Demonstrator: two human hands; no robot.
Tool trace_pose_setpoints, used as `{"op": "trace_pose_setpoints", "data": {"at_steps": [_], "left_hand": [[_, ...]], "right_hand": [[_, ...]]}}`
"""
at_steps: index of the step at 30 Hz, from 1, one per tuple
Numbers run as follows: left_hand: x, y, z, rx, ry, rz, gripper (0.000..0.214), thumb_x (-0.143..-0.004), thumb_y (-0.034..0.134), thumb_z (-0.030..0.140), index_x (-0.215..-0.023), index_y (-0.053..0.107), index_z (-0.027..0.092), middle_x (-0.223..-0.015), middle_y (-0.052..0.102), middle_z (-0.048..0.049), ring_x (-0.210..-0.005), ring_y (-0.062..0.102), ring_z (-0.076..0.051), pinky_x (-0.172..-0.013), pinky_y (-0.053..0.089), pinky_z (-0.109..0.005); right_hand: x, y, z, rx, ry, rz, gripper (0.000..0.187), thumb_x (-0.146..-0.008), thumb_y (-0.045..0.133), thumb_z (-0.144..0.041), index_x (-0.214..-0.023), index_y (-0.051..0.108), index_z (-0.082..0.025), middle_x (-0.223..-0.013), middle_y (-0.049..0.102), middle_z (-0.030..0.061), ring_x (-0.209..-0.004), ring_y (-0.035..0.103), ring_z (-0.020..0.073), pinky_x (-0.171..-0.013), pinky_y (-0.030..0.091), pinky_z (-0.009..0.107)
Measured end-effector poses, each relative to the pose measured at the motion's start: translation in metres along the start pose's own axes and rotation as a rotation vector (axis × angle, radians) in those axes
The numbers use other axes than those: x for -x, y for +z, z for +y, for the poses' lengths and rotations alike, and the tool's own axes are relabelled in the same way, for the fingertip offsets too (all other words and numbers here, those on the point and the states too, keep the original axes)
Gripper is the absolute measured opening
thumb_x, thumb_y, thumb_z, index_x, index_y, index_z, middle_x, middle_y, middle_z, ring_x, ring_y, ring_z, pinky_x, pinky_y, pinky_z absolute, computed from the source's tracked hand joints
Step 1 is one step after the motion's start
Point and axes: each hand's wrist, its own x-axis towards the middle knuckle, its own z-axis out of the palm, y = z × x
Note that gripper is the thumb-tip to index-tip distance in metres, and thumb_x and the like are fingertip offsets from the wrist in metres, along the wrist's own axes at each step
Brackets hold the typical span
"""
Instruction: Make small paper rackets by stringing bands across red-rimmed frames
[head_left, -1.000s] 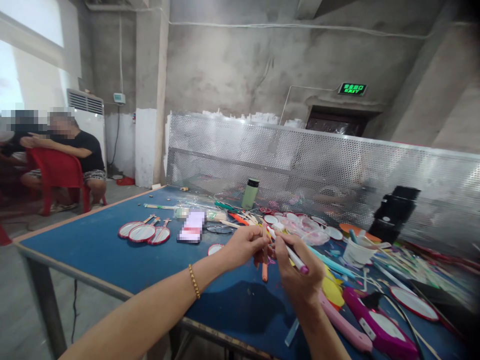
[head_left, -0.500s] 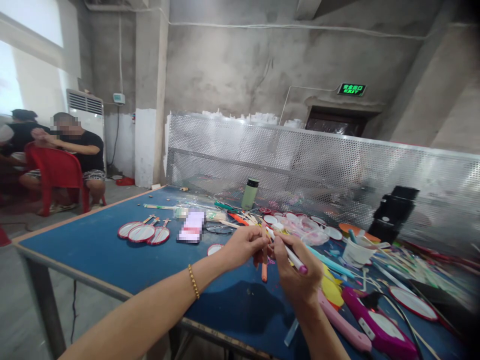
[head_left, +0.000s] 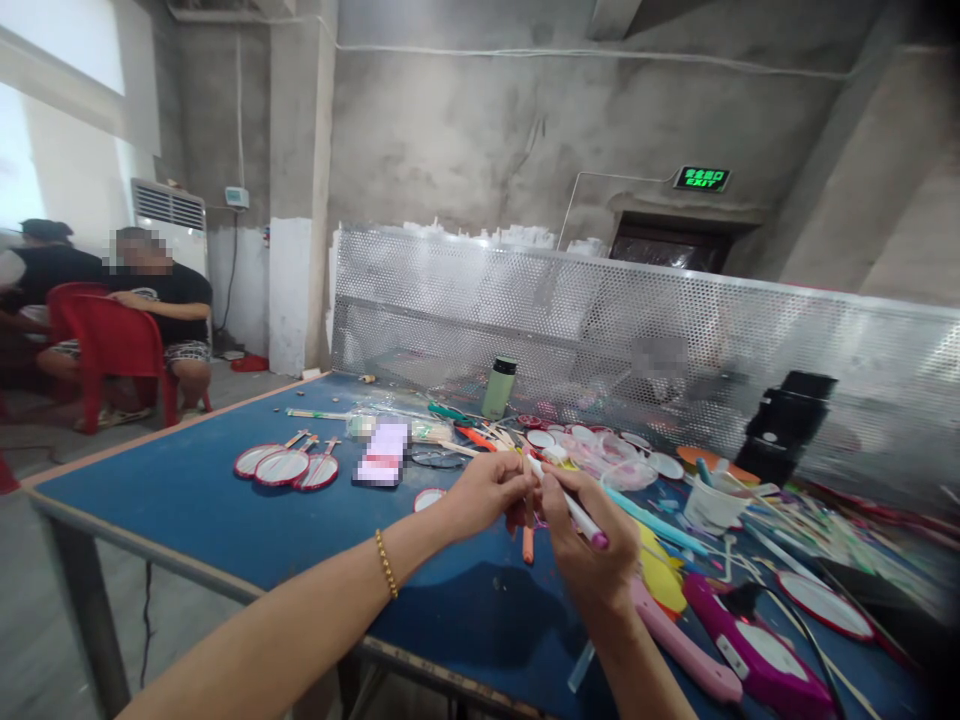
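My left hand is closed around a thin orange stick, whose lower end sticks out below the fingers. In my right hand is a white marker pen with a magenta end, held slantwise in a writing grip. The pen's tip meets the upper part of the stick, where fingers partly hide the contact. Both hands are above the blue table. Just beyond my left wrist lies a small round white piece with a red rim.
Three red-rimmed round paddles and a phone lie to the left. Behind stands a green bottle. On the right are a white cup, a magenta device, a pink handle and many thin sticks. A person sits far left.
My right hand and the marker pen have shifted slightly left; my left hand stays in place with the stick. The seated person has lowered their hands.
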Motion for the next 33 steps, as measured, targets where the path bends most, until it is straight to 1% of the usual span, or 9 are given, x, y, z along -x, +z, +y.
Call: {"op": "trace_pose_setpoints", "data": {"at_steps": [3,7,11,17,22,26,29,33], "left_hand": [[-0.0001,0.0000,-0.0006,-0.001,-0.001,0.001,0.042,-0.080,0.061,0.054,-0.072,0.051,0.015,-0.053,0.057,-0.0002,-0.043,0.053,-0.010,-0.042,0.043,-0.019],[0.0009,0.0004,0.0017,-0.005,-0.003,0.007,0.044,-0.080,0.061,0.058,-0.073,0.051,0.015,-0.055,0.057,-0.0008,-0.044,0.053,-0.010,-0.042,0.043,-0.020],[0.0011,0.0002,0.0023,-0.007,0.000,0.009,0.045,-0.080,0.060,0.058,-0.074,0.052,0.014,-0.056,0.057,-0.0011,-0.045,0.053,-0.010,-0.042,0.043,-0.021],[0.0000,0.0000,0.0001,-0.007,-0.011,0.018,0.040,-0.080,0.061,0.053,-0.073,0.050,0.015,-0.054,0.057,-0.0002,-0.043,0.053,-0.010,-0.042,0.043,-0.020],[0.0009,0.0006,0.0022,0.006,-0.006,0.012,0.043,-0.079,0.061,0.057,-0.074,0.051,0.015,-0.056,0.058,-0.0011,-0.044,0.053,-0.010,-0.042,0.043,-0.020],[0.0009,0.0001,0.0018,0.008,-0.001,0.004,0.044,-0.080,0.060,0.057,-0.075,0.052,0.014,-0.056,0.058,-0.0016,-0.044,0.053,-0.010,-0.042,0.043,-0.020],[0.0005,-0.0004,0.0005,0.007,0.004,0.002,0.041,-0.081,0.060,0.054,-0.074,0.052,0.015,-0.055,0.058,-0.0009,-0.044,0.053,-0.010,-0.042,0.043,-0.020],[0.0005,-0.0001,0.0002,-0.012,0.001,0.012,0.038,-0.080,0.061,0.051,-0.072,0.051,0.015,-0.054,0.057,-0.0001,-0.043,0.053,-0.010,-0.042,0.043,-0.020]], "right_hand": [[-0.0001,0.0000,-0.0009,-0.003,0.000,-0.016,0.009,-0.089,0.060,-0.019,-0.090,0.069,-0.017,-0.072,0.069,0.0002,-0.060,0.064,0.0118,-0.060,0.050,0.023],[0.0003,0.0000,0.0021,-0.003,0.012,0.014,0.009,-0.088,0.061,-0.019,-0.091,0.069,-0.018,-0.079,0.072,0.0019,-0.066,0.067,0.0137,-0.064,0.052,0.024],[0.0002,-0.0004,0.0030,-0.003,0.019,0.023,0.009,-0.088,0.061,-0.019,-0.091,0.069,-0.018,-0.082,0.073,0.0023,-0.067,0.068,0.0140,-0.064,0.052,0.024],[-0.0002,-0.0008,-0.0005,-0.007,-0.028,0.001,0.008,-0.088,0.061,-0.017,-0.091,0.069,-0.017,-0.074,0.070,0.0008,-0.062,0.066,0.0123,-0.062,0.051,0.023],[0.0008,-0.0021,0.0022,0.020,0.009,0.028,0.008,-0.088,0.061,-0.018,-0.090,0.069,-0.019,-0.081,0.073,0.0013,-0.067,0.067,0.0126,-0.064,0.051,0.022],[0.0009,-0.0020,0.0029,0.010,0.015,0.020,0.008,-0.088,0.061,-0.018,-0.091,0.069,-0.019,-0.081,0.073,0.0014,-0.066,0.067,0.0126,-0.064,0.052,0.023],[-0.0001,-0.0013,0.0007,-0.006,-0.002,0.008,0.009,-0.088,0.061,-0.018,-0.091,0.069,-0.018,-0.078,0.072,0.0017,-0.066,0.067,0.0130,-0.064,0.052,0.023],[-0.0008,-0.0007,-0.0015,-0.005,-0.017,-0.008,0.008,-0.088,0.060,-0.018,-0.089,0.069,-0.017,-0.072,0.069,0.0001,-0.060,0.064,0.0110,-0.060,0.050,0.022]]}}
